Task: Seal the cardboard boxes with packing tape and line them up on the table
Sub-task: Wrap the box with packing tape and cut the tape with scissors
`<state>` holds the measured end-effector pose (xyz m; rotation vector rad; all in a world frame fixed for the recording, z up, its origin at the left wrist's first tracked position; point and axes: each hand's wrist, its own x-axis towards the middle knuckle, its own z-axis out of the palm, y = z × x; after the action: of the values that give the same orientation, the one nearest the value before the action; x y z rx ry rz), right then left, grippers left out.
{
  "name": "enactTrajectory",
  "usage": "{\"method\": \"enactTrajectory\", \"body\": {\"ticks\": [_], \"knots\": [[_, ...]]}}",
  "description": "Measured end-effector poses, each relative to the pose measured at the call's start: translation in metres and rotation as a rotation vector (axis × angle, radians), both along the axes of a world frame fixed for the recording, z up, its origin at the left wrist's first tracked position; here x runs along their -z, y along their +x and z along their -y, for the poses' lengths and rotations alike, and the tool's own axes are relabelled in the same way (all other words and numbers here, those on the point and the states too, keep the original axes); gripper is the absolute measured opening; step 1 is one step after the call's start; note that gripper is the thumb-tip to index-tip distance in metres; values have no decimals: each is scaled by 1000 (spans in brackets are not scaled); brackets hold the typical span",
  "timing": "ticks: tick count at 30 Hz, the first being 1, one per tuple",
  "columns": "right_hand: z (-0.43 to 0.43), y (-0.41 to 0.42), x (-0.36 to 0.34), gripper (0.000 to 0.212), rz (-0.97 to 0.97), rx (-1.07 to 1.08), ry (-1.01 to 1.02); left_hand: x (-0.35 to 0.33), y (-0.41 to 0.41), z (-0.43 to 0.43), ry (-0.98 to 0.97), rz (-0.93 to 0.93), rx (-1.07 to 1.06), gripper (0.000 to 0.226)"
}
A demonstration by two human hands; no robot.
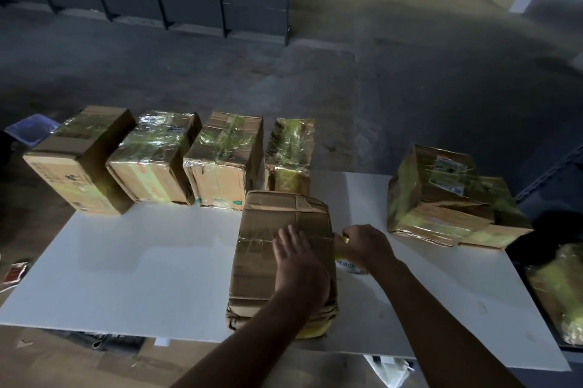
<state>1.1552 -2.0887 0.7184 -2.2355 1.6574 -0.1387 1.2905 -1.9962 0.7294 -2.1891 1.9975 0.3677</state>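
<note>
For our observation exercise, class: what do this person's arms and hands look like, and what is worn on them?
The left hand and right hand are both bare, without gloves. The left forearm and right forearm are bare too; no sleeve shows up to the picture's lower edge. No watch, bracelet or ring is visible, though the dim light could hide small details.

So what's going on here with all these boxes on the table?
A person is taping a cardboard box near the front of the white table. The left hand lies flat on the box's top, at a strip of tape, while the right hand grips a tape roll at the box's right side. Four taped boxes stand in a row along the far edge, and more wrapped boxes sit to the right.
</note>
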Motion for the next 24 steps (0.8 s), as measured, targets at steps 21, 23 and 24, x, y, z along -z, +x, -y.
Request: {"method": "enactTrajectory", "body": {"ticks": [21, 23, 24], "knots": [[-3, 3, -3, 41, -22, 24, 11, -10, -45, 10, 59, -99, -97, 61], [-3, 2, -6, 41, 12, 35, 40, -12, -37, 6, 18, -152, -92, 65], [-3, 2, -8, 41, 33, 33, 64, -14, -32, 4, 12, -173, -85, 71]]}}
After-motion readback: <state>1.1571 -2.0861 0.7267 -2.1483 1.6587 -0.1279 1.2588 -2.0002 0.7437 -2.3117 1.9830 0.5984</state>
